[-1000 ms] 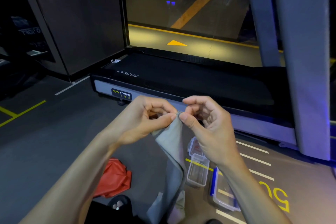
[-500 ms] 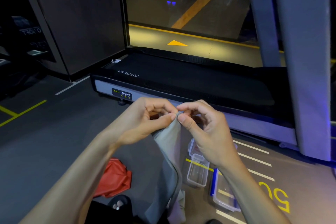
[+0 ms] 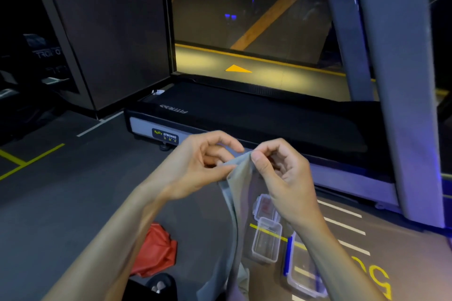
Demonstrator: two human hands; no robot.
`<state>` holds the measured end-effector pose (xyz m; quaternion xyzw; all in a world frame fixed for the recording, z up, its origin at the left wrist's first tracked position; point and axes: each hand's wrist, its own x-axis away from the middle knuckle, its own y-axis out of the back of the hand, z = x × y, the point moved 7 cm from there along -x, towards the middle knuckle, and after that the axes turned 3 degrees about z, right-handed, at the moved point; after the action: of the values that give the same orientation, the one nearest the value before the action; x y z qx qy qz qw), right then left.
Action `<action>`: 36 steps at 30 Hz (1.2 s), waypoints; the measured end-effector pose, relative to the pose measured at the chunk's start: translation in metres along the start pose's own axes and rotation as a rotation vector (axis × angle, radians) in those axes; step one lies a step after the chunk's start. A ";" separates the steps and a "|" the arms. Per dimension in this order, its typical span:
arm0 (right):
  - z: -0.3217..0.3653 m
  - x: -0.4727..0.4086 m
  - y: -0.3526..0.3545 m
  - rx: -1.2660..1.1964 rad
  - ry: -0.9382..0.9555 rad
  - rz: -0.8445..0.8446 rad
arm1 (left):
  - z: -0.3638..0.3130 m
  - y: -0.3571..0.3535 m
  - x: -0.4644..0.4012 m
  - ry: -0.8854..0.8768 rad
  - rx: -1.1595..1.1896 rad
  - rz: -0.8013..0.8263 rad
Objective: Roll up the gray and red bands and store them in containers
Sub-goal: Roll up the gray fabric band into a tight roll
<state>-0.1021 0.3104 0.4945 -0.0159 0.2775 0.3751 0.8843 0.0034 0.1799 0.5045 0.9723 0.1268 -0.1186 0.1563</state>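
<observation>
Gray band [image 3: 241,178] in both hands' pinch

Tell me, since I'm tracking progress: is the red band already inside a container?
No: the red band lies crumpled on the floor, left of the clear containers.

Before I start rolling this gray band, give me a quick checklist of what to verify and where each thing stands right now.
1. Both hands on the top edge: left hand and right hand each pinch the gray band. Ok.
2. Band hanging free: it drops straight down between the forearms. Ok.
3. Roll started: no coil visible at the pinched edge. Not ok.
4. Container ready: small clear container sits open on the floor. Ok.
5. Red band: lies crumpled on the floor, not rolled. Not ok.
6. Band's lower end untangled: out of view. Cannot tell.
</observation>
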 end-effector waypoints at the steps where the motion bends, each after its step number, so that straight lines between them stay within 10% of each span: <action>1: 0.004 -0.002 0.002 -0.001 0.007 -0.019 | -0.006 0.003 0.000 -0.013 0.003 -0.034; 36: 0.277 -0.080 0.046 0.149 0.227 -0.225 | -0.299 0.077 0.007 -0.373 -0.449 -0.293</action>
<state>-0.0454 0.3570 0.7773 -0.0235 0.3991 0.2477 0.8825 0.0893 0.2106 0.7996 0.8464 0.2575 -0.2852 0.3686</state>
